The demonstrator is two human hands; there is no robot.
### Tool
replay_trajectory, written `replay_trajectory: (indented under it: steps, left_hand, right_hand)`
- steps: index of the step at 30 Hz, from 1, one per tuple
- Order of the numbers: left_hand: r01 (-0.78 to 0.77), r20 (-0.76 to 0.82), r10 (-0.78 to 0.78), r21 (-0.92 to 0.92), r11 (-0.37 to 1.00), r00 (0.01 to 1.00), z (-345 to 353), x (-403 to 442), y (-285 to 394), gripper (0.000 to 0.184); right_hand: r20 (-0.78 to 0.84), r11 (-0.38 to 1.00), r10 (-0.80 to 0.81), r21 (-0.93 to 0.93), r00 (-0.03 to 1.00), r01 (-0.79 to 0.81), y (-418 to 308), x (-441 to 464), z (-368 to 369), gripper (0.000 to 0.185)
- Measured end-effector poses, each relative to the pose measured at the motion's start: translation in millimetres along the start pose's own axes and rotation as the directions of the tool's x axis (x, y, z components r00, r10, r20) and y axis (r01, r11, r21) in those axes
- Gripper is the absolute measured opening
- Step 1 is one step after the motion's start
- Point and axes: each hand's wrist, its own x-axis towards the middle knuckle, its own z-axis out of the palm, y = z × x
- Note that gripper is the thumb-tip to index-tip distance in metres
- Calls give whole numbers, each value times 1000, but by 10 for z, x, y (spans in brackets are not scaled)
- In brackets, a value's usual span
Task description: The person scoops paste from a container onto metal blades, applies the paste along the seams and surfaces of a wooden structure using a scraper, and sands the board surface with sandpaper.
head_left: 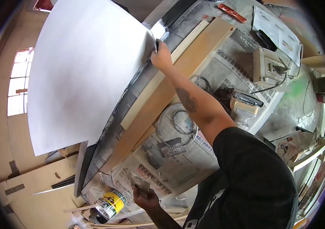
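Note:
Reaching up and forward, my right hand (161, 57) is closed around a thin flat scraper (155, 45) at the edge of a large white panel (82, 76). The scraper's blade is partly hidden by the fingers. Next to it, a dark edge strip (122, 93) with pale smears runs along the panel. Lower down, my left hand (146, 199) grips a flat greyish plate (140, 184), perhaps a second scraper; its far side is hard to make out. That hand is above the newspaper-covered bench (185, 168), close to a yellow-labelled plastic jar (111, 202).
Long wooden boards (170, 91) lie between my body and the panel. On the newspaper are a wire loop (177, 126), a tin (244, 105) and a white box (267, 66) with a cable. Farther off are a red wrapper (232, 13) and a paper sheet (277, 34).

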Motion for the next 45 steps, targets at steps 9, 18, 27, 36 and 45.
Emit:
replay_trajectory:
  steps: [9, 18, 27, 36, 45]
  left_hand:
    - [52, -5, -52, -19, 998, 999, -68, -15, 31, 32]
    - [43, 112, -47, 34, 998, 993, -204, 150, 13, 30]
    - [36, -66, -42, -97, 995, 997, -188, 99, -62, 30]
    - [72, -5, -73, -76, 994, 997, -65, 79, -98, 31]
    - [61, -22, -65, -139, 988, 998, -348, 157, -113, 31]
  right_hand:
    - [-118, 994, 22, -104, 993, -34, 86, 425, -19, 53]
    - [-8, 996, 39, -83, 999, -39, 191, 305, -209, 49]
    - [8, 992, 76, -98, 997, -75, 291, 495, -106, 45]
    - [171, 983, 137, -149, 976, -112, 165, 449, -412, 49]
    - [34, 972, -51, -229, 998, 58, 270, 476, -34, 46]
